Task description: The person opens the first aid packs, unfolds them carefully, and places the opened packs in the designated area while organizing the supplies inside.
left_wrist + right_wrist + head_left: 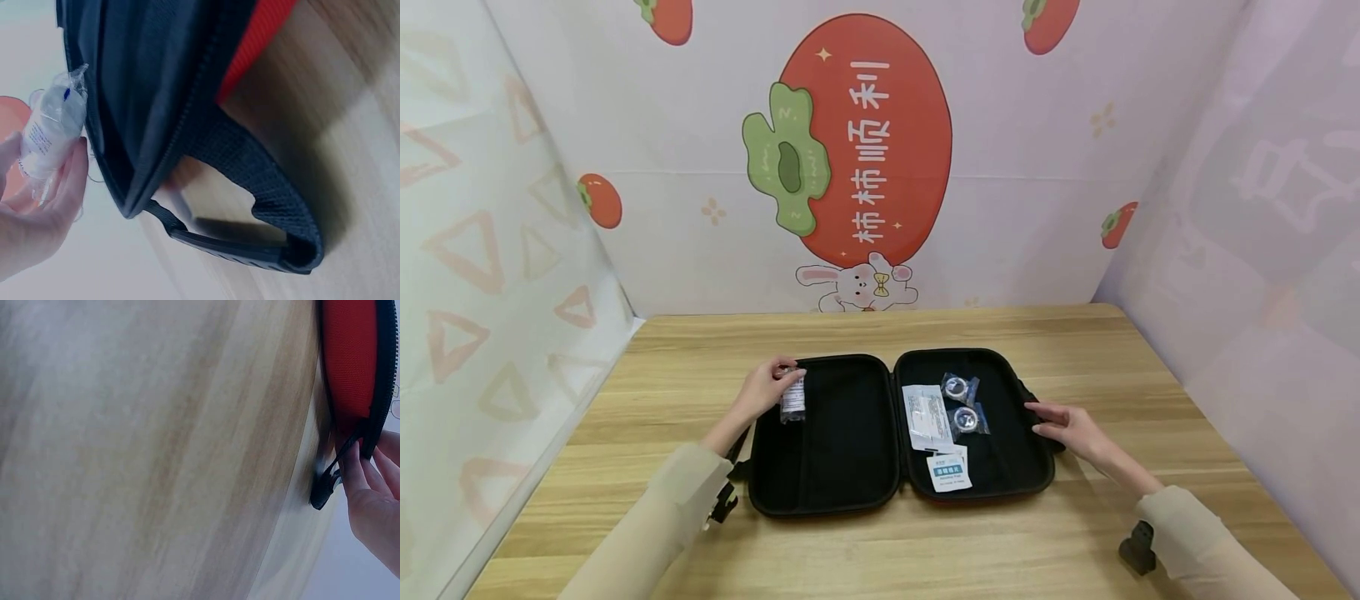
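A zippered case (850, 492), black inside and red outside, lies open on the table. My left hand (765, 389) holds a white bandage roll (50, 131) in clear plastic wrap between thumb and fingers, over the case's left half. At the case's right edge, my right hand (1071, 427) pinches the rim near a zipper pull (322, 490). Inside the right half lie a white printed packet (927, 417), an alcohol pad sachet (950, 472) and two white tape rolls (957, 387) in clear-blue wrappers. Part of another sachet is covered by the front one.
A black carry handle (231, 247) sticks out from the case's left side. The wooden table (970, 550) extends around the case. Printed cloth (1015, 208) hangs behind the table and along both sides.
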A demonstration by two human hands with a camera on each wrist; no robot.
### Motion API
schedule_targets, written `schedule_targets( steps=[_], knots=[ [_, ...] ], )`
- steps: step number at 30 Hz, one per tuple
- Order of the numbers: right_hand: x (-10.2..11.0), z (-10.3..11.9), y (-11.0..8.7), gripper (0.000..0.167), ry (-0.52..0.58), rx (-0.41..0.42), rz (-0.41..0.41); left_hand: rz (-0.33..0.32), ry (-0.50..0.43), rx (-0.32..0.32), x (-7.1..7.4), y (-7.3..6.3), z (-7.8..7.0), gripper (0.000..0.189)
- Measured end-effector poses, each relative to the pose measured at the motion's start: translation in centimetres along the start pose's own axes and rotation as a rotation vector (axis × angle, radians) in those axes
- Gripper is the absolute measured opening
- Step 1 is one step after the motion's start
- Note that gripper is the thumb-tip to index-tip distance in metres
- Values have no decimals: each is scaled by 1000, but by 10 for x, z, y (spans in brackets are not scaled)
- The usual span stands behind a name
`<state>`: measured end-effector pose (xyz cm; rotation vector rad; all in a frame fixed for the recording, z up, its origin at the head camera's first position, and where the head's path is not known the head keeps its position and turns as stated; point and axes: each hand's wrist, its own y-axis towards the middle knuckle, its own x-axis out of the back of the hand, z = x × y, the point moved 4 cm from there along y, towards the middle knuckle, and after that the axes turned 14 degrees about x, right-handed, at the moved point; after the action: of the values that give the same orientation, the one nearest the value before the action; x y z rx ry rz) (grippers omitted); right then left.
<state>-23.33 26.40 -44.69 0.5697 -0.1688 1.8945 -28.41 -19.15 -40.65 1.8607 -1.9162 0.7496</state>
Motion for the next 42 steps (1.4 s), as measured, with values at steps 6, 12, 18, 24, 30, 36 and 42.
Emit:
schedule_targets(
  steps=[6,12,18,24,30,36,42],
  knots=[
    [1,0,-1,46,-1,0,7,-44,31,43,0,12,9,28],
    [1,-1,-1,46,3,6,11,-71,130,90,-3,19,15,31],
    [0,-1,-1,46,1,4,12,-86,153,65,-5,20,19,29],
    [0,-1,0,46,1,2,11,-116,163,-17,-17,57,65,35],
    [1,-1,-1,46,3,3,5,-181,268,-127,-35,117,148,46],
    [1,0,0,46,5,1,6,-146,260,3,-9,20,36,32],
    [0,-2,0,46,6,-3,6,-160,290,-35,-19,36,55,30]
  ],
)
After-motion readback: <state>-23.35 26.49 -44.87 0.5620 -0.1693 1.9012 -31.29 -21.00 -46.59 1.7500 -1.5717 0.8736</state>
